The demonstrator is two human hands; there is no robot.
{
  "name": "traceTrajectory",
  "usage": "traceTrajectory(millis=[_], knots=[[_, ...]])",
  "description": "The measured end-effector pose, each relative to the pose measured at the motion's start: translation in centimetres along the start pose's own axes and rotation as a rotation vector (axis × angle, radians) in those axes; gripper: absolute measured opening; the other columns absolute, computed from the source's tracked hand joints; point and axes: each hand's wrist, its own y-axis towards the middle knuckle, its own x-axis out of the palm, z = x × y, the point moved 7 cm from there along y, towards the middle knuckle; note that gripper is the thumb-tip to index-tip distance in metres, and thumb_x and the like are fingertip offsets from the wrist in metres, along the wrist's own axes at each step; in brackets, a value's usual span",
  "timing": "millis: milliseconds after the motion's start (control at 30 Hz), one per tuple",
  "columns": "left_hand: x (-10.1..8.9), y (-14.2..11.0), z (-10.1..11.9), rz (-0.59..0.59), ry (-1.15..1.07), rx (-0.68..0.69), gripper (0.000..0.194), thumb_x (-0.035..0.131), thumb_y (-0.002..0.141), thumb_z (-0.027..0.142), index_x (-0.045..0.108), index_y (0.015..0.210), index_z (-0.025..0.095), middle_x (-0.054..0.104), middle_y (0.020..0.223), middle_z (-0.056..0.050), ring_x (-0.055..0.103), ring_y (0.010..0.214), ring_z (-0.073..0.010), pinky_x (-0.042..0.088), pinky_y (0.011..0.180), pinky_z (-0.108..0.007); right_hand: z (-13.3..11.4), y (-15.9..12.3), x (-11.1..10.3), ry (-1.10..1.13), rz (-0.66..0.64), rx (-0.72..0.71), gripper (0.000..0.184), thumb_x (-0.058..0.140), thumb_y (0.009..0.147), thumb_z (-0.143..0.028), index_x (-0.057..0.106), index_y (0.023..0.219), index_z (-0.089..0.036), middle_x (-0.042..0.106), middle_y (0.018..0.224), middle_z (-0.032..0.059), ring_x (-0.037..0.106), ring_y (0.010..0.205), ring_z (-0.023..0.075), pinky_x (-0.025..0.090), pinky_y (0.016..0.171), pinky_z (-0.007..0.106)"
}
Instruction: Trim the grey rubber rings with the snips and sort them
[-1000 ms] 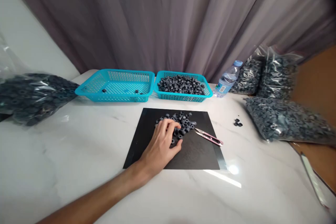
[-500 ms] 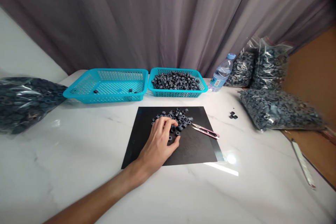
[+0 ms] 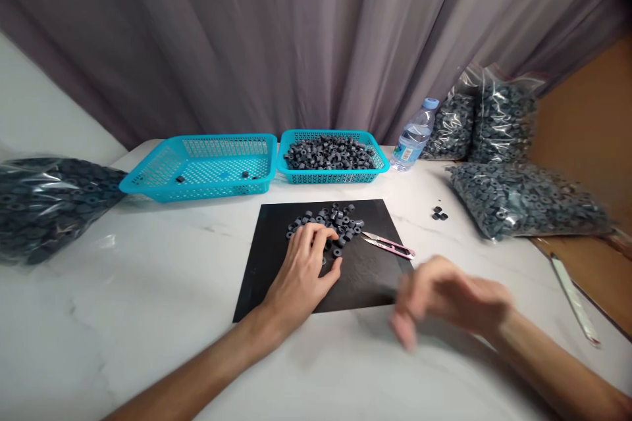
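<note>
My left hand (image 3: pixel 303 270) rests on a black mat (image 3: pixel 368 276), its curled fingers touching the near side of a pile of small dark grey rings (image 3: pixel 332 220). Whether the fingers hold a ring is hidden. My right hand (image 3: pixel 447 299) hovers over the mat's near right corner, blurred by motion, fingers loosely bent downward with nothing seen in them. Pink-handled thread snips (image 3: pixel 388 245) lie on the mat, just right of the pile and beyond my right hand.
At the back stand two teal baskets: the left one (image 3: pixel 197 168) holds two or three rings, the right one (image 3: pixel 330 174) is heaped with them. A water bottle (image 3: pixel 413 136), clear bags of rings at right (image 3: pixel 523 207) and left (image 3: pixel 47 204), three loose rings (image 3: pixel 438 213).
My right hand has come into view from the lower right, moving over the mat's near corner. My left hand stays on the ring pile. The camera shifted slightly.
</note>
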Motion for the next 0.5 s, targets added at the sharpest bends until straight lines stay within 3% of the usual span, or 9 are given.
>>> traceTrajectory(millis=[133,267,500], knots=[[-0.1,0.2,0.1,-0.003,-0.001,0.000,0.029,0.062,0.091,0.010,0.049,0.113,0.023,0.053,0.113,-0.006,0.055,0.107,-0.0251,0.048,0.097,-0.043,0.4,1.3,-1.8,0.212,0.250,-0.098,0.057,0.032,0.104,-0.054,0.067,0.132,-0.018,0.064,0.137,0.0122,0.055,0.133,0.0263,0.035,0.118,0.044],[-0.1,0.2,-0.1,0.000,0.001,-0.009,0.027,0.062,0.091,0.010,0.050,0.112,0.023,0.054,0.112,-0.005,0.057,0.106,-0.0247,0.048,0.095,-0.043,1.1,1.8,-1.7,0.285,0.265,-0.076,0.072,0.024,0.102,-0.065,0.061,0.140,-0.015,0.053,0.149,0.0137,0.043,0.144,0.0286,0.024,0.124,0.047],[0.1,0.4,-0.3,-0.027,-0.005,-0.042,0.027,0.064,0.090,0.012,0.053,0.112,0.023,0.055,0.113,-0.005,0.056,0.107,-0.0249,0.046,0.097,-0.043,1.0,1.7,-1.6,0.334,0.246,-0.101,0.079,0.018,0.102,-0.068,0.056,0.142,-0.012,0.053,0.148,0.0161,0.041,0.145,0.0291,0.022,0.125,0.047]])
